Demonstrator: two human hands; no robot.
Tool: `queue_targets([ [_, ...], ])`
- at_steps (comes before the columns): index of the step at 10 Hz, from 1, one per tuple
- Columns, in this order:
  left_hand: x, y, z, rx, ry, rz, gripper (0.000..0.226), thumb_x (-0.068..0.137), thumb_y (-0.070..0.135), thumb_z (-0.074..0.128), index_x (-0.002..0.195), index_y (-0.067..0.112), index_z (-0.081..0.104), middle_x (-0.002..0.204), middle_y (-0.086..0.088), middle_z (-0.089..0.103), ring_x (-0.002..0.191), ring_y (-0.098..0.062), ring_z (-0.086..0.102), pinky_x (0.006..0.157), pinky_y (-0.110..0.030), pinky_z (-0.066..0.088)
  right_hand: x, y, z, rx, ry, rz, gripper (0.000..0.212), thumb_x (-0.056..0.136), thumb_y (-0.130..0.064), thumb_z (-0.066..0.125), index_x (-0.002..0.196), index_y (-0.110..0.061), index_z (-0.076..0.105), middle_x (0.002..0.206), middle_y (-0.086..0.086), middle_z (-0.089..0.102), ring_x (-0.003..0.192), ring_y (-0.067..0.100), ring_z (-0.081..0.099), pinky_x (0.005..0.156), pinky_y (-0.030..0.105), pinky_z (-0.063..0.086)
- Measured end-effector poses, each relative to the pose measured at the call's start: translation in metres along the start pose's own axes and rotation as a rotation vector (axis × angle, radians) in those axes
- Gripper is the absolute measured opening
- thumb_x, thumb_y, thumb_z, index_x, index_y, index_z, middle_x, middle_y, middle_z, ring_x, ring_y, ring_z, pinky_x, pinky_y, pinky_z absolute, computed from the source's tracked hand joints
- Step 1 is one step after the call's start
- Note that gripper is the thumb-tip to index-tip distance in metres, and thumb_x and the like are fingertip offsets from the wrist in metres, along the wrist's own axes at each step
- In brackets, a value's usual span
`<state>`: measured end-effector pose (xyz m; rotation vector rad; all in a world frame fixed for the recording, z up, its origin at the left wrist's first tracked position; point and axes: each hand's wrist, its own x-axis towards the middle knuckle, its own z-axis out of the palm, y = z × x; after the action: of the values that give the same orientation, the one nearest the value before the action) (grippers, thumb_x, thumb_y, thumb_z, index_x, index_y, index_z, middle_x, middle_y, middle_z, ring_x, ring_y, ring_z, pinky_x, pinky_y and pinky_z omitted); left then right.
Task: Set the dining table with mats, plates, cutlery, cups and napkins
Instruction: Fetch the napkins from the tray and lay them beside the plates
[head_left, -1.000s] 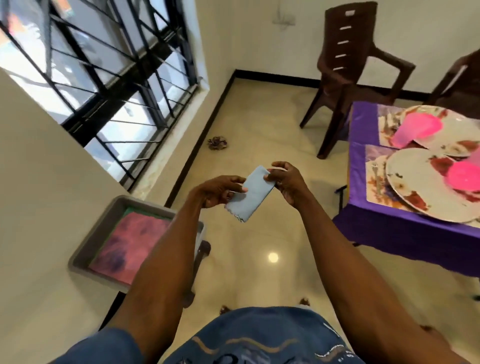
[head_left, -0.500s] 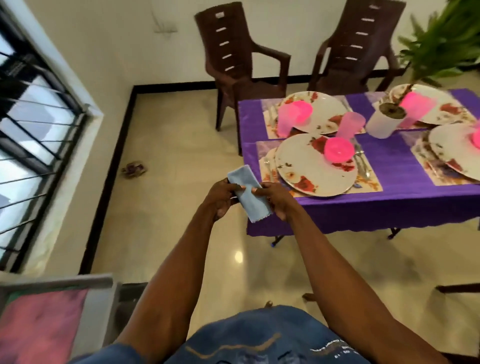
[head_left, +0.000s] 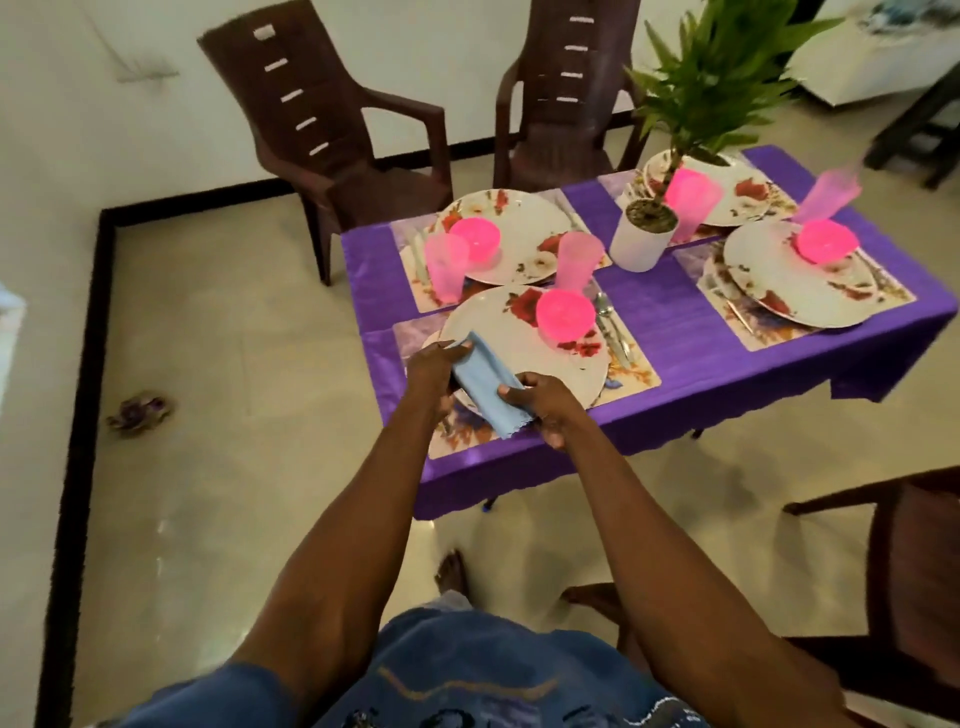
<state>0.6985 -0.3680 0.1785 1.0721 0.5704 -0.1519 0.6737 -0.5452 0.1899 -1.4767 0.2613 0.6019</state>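
Both hands hold a folded napkin (head_left: 485, 383) above the near-left place setting. The napkin is pale blue, folded into a long narrow strip that runs diagonally from upper left to lower right, with a slightly scalloped edge at its lower end. The left hand (head_left: 434, 369) grips the upper end, its fingers clamped around the cloth; the right hand (head_left: 540, 408) pinches the lower part, thumb on top and fingers curled underneath. The napkin hangs over the near edge of a white flowered plate (head_left: 519, 348), which sits on a floral mat (head_left: 631, 371) with a pink bowl (head_left: 565, 315) on it and cutlery (head_left: 613, 327) lying just to its right. A translucent pink cup (head_left: 576, 260) stands beyond the bowl. The bench (head_left: 675, 332) is covered in a purple cloth and carries three more settings of the same kind, plus a potted plant (head_left: 644, 234) in a white pot.
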Motion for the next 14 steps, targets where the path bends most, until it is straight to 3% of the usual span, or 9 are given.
queue_targets([
  [1,0.032,0.004,0.018,0.026,0.007,-0.019,0.017,0.078,0.008,0.078,0.093,0.005,0.069,0.093,-0.014,0.070,0.084,-0.028,0.066,0.080,-0.043,0.054,0.020,-0.008,-0.020,0.082,0.011,0.050,0.010,0.086,-0.004,0.071,0.092,-0.002,0.064,0.092,0.016,0.065,0.084,0.029,0.063,0.074,0.038,0.055],
  [2,0.048,0.014,0.039,0.078,-0.003,0.003,0.016,0.080,0.010,0.077,0.093,0.006,0.068,0.088,-0.011,0.069,0.077,-0.026,0.065,0.059,-0.030,0.054,0.038,-0.020,-0.037,0.108,0.022,0.081,0.012,0.086,0.000,0.068,0.098,0.001,0.065,0.093,0.015,0.068,0.083,0.027,0.066,0.078,0.041,0.059],
  [4,0.083,0.027,0.071,0.119,-0.163,-0.067,0.035,0.083,0.008,0.070,0.118,0.006,0.064,0.109,-0.011,0.069,0.096,-0.027,0.069,0.086,-0.041,0.057,0.064,-0.043,-0.064,0.053,0.020,0.105,0.020,0.084,-0.006,0.072,0.103,-0.003,0.067,0.097,0.011,0.071,0.085,0.023,0.068,0.073,0.032,0.058],
  [5,0.097,0.021,0.110,0.152,-0.054,0.073,0.031,0.079,0.004,0.050,0.100,0.001,0.072,0.093,-0.013,0.072,0.086,-0.027,0.070,0.084,-0.037,0.056,0.076,-0.056,-0.082,0.079,0.064,0.061,0.011,0.086,-0.012,0.072,0.094,-0.006,0.068,0.099,0.015,0.070,0.086,0.028,0.066,0.081,0.038,0.055],
  [6,0.095,0.010,0.126,0.287,-0.241,0.068,0.023,0.088,-0.004,0.049,0.100,0.000,0.068,0.086,-0.009,0.072,0.080,-0.022,0.070,0.074,-0.031,0.057,0.086,-0.064,-0.109,0.131,0.126,0.009,0.008,0.088,-0.009,0.069,0.094,-0.005,0.068,0.100,0.018,0.070,0.087,0.031,0.065,0.088,0.044,0.052],
  [7,0.098,0.006,0.160,0.234,-0.243,0.054,0.009,0.089,0.001,0.064,0.098,0.001,0.066,0.087,-0.008,0.072,0.080,-0.019,0.068,0.075,-0.031,0.058,0.097,-0.062,-0.147,0.185,0.219,-0.034,0.018,0.088,-0.012,0.069,0.103,-0.001,0.067,0.104,0.021,0.070,0.091,0.035,0.066,0.086,0.047,0.053],
  [8,0.096,-0.001,0.200,0.298,-0.156,0.157,0.012,0.086,0.001,0.067,0.080,0.011,0.065,0.080,-0.007,0.067,0.074,-0.019,0.062,0.076,-0.035,0.053,0.118,-0.065,-0.190,0.165,0.317,-0.073,0.017,0.080,-0.023,0.076,0.093,-0.011,0.074,0.104,0.017,0.072,0.097,0.037,0.068,0.089,0.052,0.053],
  [10,0.114,-0.039,0.279,0.554,-0.003,0.369,0.009,0.086,0.014,0.063,0.086,0.023,0.063,0.083,0.002,0.068,0.078,-0.019,0.064,0.075,-0.034,0.050,0.171,-0.086,-0.279,0.023,0.284,-0.059,0.004,0.088,-0.013,0.067,0.092,-0.012,0.069,0.094,0.013,0.069,0.080,0.027,0.065,0.072,0.037,0.052],
  [14,0.124,-0.103,0.347,0.807,0.426,0.267,0.013,0.086,0.010,0.054,0.090,0.013,0.066,0.089,-0.004,0.071,0.084,-0.024,0.063,0.075,-0.037,0.050,0.219,-0.087,-0.355,-0.154,0.170,0.069,0.014,0.090,-0.003,0.061,0.085,-0.015,0.062,0.097,0.011,0.067,0.083,0.025,0.062,0.075,0.041,0.053],
])
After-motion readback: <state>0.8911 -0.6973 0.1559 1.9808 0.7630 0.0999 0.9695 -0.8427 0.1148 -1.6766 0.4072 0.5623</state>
